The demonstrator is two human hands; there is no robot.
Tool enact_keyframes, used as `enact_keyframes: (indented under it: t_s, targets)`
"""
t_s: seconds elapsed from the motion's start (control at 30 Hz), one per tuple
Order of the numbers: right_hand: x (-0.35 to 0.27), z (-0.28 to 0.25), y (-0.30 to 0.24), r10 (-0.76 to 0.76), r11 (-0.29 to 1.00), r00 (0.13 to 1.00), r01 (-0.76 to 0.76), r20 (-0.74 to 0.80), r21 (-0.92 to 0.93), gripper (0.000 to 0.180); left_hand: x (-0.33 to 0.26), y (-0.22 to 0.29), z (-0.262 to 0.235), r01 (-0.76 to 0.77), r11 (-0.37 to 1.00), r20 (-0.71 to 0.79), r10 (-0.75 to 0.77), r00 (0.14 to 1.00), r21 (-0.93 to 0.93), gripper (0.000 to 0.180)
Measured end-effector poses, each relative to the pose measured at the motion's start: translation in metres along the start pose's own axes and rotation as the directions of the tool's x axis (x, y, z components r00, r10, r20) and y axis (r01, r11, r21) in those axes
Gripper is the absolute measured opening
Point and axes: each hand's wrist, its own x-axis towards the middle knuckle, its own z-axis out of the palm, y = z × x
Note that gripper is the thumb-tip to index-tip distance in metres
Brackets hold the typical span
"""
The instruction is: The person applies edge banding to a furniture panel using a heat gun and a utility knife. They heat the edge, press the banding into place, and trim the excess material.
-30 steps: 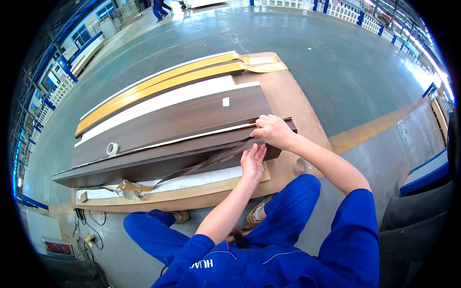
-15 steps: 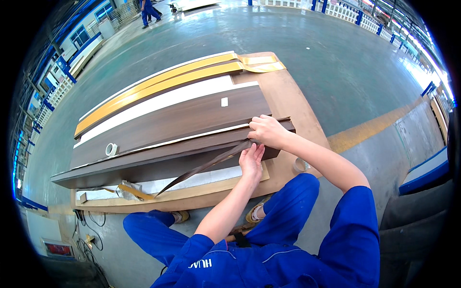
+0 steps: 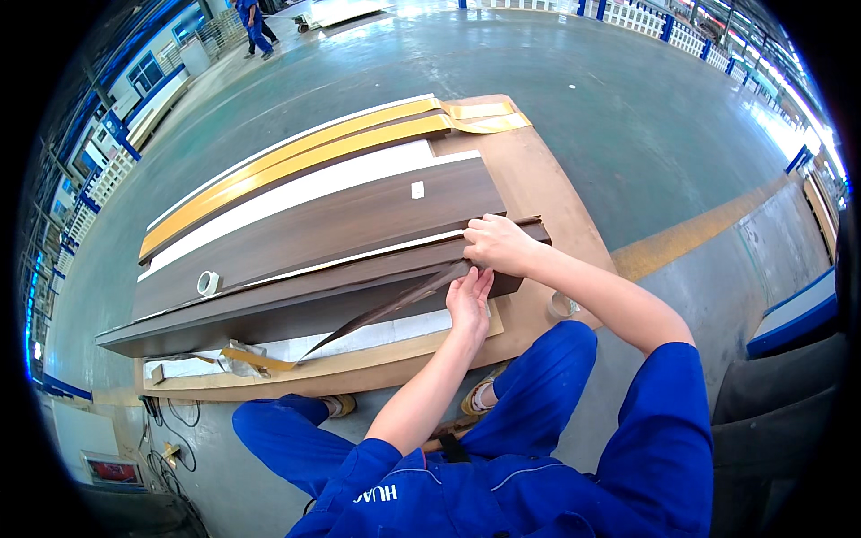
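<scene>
Dark brown veneer strip (image 3: 386, 309) runs long and low leftward from the end of the dark wooden board (image 3: 305, 296), where the left hand (image 3: 469, 300) pinches it closed and the right hand (image 3: 499, 244) presses down just above

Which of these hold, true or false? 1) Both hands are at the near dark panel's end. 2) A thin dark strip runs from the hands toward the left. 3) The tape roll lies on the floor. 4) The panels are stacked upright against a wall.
1) True: left hand and right hand meet at the dark panel.
2) True: the thin strip trails left.
3) False: the tape roll lies on a panel.
4) False: they lie flat on the brown board.
</scene>
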Motion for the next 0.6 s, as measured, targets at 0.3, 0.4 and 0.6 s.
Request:
enact_keyframes:
  t_s: [0.3,0.4,0.6]
  targets:
    - [-0.014,-0.002,0.006,0.022,0.999,1.000,-0.022,-0.016,0.023,0.008,-0.002,0.001,-0.001,-0.006,1.000,0.002,0.006,1.000,-0.001,0.014]
    - [-0.016,-0.003,0.008,0.022,0.999,1.000,-0.023,0.010,0.023,0.007,-0.002,0.002,0.001,-0.001,1.000,-0.006,0.001,1.000,-0.001,0.013]
    - [-0.027,-0.008,0.017,0.006,1.000,1.000,-0.007,0.030,0.028,0.007,-0.003,0.001,0.001,-0.008,1.000,-0.011,0.008,1.000,-0.002,0.013]
